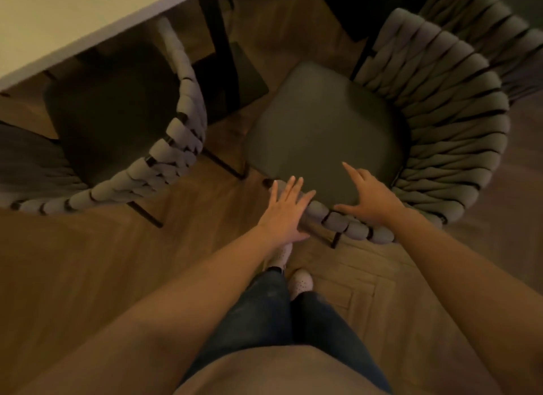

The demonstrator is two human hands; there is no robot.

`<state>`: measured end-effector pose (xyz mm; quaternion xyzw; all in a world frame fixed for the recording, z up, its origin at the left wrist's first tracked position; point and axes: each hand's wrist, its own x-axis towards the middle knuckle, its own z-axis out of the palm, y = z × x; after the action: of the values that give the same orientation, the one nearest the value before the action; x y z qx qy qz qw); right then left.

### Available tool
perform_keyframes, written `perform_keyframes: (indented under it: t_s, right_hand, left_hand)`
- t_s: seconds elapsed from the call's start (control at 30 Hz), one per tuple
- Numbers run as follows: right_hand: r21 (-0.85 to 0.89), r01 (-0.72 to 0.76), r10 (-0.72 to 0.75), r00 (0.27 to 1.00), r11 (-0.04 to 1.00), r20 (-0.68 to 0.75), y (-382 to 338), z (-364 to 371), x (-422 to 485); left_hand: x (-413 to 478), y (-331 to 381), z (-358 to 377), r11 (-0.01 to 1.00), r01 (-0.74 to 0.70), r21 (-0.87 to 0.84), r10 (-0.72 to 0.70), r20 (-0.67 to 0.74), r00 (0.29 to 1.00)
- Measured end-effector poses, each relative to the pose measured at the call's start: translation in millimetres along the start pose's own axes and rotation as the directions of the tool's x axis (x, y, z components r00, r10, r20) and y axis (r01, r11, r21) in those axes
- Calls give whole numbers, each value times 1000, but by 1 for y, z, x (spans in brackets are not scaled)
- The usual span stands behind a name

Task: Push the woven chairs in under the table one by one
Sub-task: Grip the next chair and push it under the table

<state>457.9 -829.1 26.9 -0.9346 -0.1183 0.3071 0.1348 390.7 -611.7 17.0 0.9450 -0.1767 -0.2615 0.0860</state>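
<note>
- Woven chair [435, 115] stands out from the table [73, 21], its seat just beyond your hands.
- Your left hand [286, 211] lies flat, fingers straight, on its woven rim.
- Your right hand [368, 197], fingers spread, rests beside it on that rim.

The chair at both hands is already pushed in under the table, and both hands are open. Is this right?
No: the head view shows the chair standing clear of the table, not pushed in. The left hand and right hand are open.
</note>
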Motion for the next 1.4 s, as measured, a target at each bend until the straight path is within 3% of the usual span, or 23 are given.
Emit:
perform_keyframes:
  t_s: [0.1, 0.23, 0.47, 0.57, 0.67, 0.73, 0.9, 1.0, 1.17, 1.4]
  right_hand:
    - [-18, -44, 43, 998, 999, -43, 38, -13, 2]
    - [-150, 23, -22, 1000, 988, 8, 84, -30, -2]
    - [-253, 173, -67, 923, 952, 378, 180, -53, -18]
    - [-352, 307, -129, 884, 884, 449, 220, -66, -17]
    - [-521, 499, -281, 851, 692, 443, 248, -76, -4]
    - [-622, 519, -315, 854, 586, 415, 266, -85, 11]
    - [-718, 505, -331, 861, 479, 385, 286, -99, 40]
    - [-707, 497, -359, 864, 503, 353, 290, -102, 48]
    - [-722, 446, -341, 891, 529, 301, 289, -129, 75]
    - [-683, 430, -355, 898, 590, 259, 261, -142, 106]
  left_hand:
    - [31, 16, -5, 997, -73, 19, 72, 86, 994]
    - [58, 43, -10, 990, -143, 12, 138, 171, 975]
    - [90, 120, 11, 963, -250, 100, 215, 276, 937]
    - [100, 157, 23, 987, -152, 58, 134, 247, 960]
    - [109, 195, 31, 995, 64, -70, -47, 218, 975]
    - [117, 217, 33, 973, 188, -132, -160, 199, 967]
    - [135, 238, 34, 904, 413, -113, -378, 240, 894]
    - [151, 241, 28, 892, 446, -72, -408, 297, 863]
    - [183, 237, 9, 875, 476, -87, -447, 232, 864]
    - [199, 183, -28, 881, 473, -17, -455, 248, 855]
